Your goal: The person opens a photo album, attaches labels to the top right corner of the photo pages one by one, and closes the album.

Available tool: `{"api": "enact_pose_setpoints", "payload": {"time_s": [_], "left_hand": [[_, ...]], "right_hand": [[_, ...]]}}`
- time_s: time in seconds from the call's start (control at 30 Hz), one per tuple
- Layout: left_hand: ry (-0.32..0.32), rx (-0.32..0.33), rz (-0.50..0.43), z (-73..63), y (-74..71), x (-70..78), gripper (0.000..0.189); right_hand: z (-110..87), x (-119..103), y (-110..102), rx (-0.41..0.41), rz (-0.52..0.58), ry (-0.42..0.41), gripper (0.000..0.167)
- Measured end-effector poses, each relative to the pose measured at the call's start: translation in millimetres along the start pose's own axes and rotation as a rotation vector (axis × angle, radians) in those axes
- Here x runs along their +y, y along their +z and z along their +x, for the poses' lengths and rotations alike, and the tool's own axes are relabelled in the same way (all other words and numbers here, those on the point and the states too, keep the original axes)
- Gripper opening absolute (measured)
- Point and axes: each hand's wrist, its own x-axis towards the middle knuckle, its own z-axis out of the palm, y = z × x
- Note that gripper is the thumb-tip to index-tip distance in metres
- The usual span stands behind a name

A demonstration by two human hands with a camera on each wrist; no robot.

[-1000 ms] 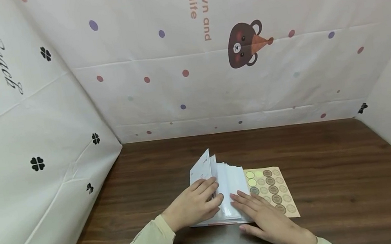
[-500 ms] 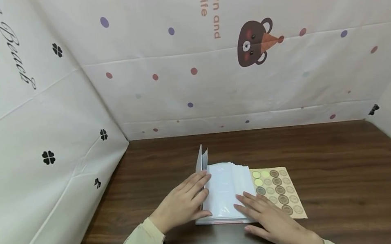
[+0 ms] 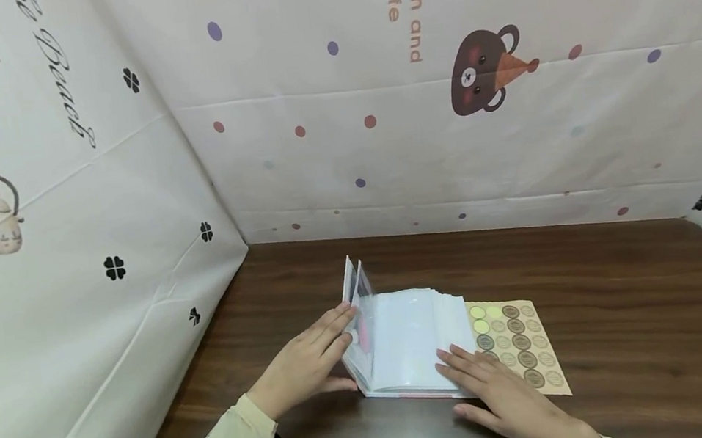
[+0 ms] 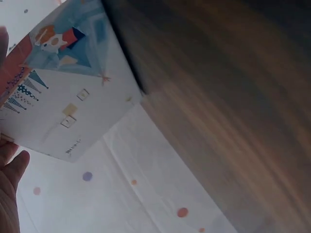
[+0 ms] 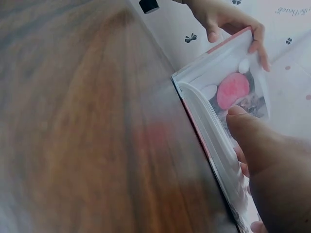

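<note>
1. The album [image 3: 417,347] lies on the brown counter [image 3: 635,300], close to the person. It is part way spread, with its front cover [image 4: 104,104] standing up and leaning on the album's left side.
2. The left hand [image 3: 303,362] is at the album's left side. Its fingers are bent over the edge of the front cover and hold it. In the head view its thumb sticks out, low by the album's near left corner.
3. The right hand [image 3: 504,395] is at the album's near right corner. Its fingers are straight and rest on the white page [image 3: 406,330], with the thumb apart from them, on the album's near side.
4. A shiny clear page [image 3: 365,295] stands up inside the album, next to the front cover. A pink round shape [image 5: 233,91] shows inside the album there.
5. The outside of the front cover has a blue picture and little flags on it.
6. A tan sticker sheet [image 3: 534,343] with round stickers is at the album's right side. I cannot tell if it goes under the album.
7. Past the album is a white cloth [image 3: 318,168] with dots and a brown bear [image 3: 480,72].
</note>
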Motion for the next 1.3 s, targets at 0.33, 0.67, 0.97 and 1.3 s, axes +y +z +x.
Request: {"api": "enact_pose_setpoints", "payload": {"time_s": [0.33,0.67,0.97,1.3], "left_hand": [[-0.052,0.07,0.053,-19.9,-2.0,-6.4,0.064],[-0.062,0.033,0.114,-37.9,-5.7,-12.5,0.06],[0.0,-0.031,0.172,-49.8,-5.2,-16.3,0.052],[0.072,-0.145,0.203,-57.6,-0.9,-10.0,0.048]], "right_hand": [[1.3,-3,-2,-0.001,-0.001,0.015,0.06],[1.7,-5,-4,0.002,0.017,0.027,0.059],[1.0,-5,-5,-0.009,0.024,0.031,0.058],[-2.2,-1,-6,0.037,0.044,-0.001,0.058]]}}
